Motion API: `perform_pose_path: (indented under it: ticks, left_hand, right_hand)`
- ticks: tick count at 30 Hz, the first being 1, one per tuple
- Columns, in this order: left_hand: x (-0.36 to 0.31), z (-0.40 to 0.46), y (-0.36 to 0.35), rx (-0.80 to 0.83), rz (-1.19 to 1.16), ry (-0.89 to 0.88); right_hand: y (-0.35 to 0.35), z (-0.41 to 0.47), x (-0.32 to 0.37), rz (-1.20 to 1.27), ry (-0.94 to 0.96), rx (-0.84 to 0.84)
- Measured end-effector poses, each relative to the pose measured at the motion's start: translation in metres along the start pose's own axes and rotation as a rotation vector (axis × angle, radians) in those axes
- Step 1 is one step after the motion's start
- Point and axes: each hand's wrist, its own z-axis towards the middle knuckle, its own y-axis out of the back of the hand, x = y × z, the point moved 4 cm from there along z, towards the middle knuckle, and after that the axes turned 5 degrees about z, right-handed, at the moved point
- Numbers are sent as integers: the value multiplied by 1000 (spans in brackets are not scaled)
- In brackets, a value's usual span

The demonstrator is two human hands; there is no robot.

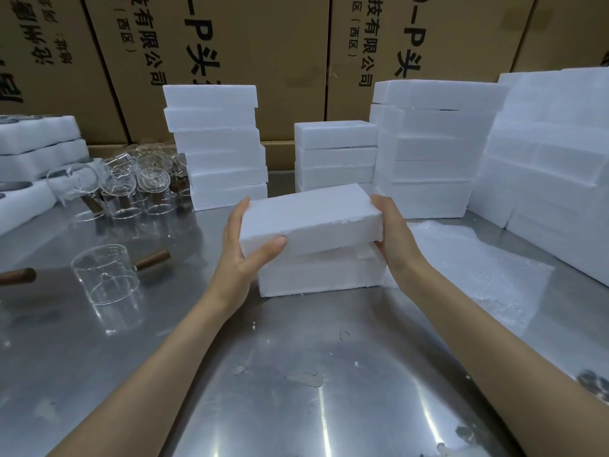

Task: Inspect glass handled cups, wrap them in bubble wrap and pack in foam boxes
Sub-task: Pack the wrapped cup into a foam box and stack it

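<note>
A white foam lid (306,216) is tilted over a white foam box (321,275) standing on the steel table (296,374). My left hand (245,249) grips the lid's left end, thumb on its front face. My right hand (393,239) grips its right end. The box's inside is hidden by the lid. A clear glass cup with a wooden handle (105,273) stands to the left of my left arm. A sheet of bubble wrap (461,258) lies flat on the table at the right.
Several glass cups (131,183) crowd the back left of the table. Foam box stacks rise behind (220,146), in the middle (336,153) and at the right (428,143), (553,166). Foam trays (39,150) sit far left. Cardboard cartons (263,44) wall off the back.
</note>
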Motion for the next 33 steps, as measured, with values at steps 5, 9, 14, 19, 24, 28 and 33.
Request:
perform_pose_path:
  ticks: [5, 9, 14, 19, 24, 28, 33]
  left_hand:
    - [4, 1, -1, 25, 8, 10]
    - [3, -1, -3, 44, 104, -22]
    - [4, -1, -5, 60, 143, -22]
    - [7, 2, -4, 60, 126, 31]
    - [7, 5, -4, 54, 98, 42]
    - [8, 6, -3, 60, 107, 48]
    - [6, 5, -1, 87, 147, 38]
  right_hand:
    - [3, 2, -5, -18, -28, -33]
    - [6, 1, -4, -19, -17, -58]
    - [6, -2, -2, -30, -17, -86]
    - [6, -2, -1, -84, 4, -110]
    - [8, -3, -3, -122, -17, -146]
    - [8, -5, -3, -153, -70, -151]
    - [9, -3, -8, -219, -117, -142]
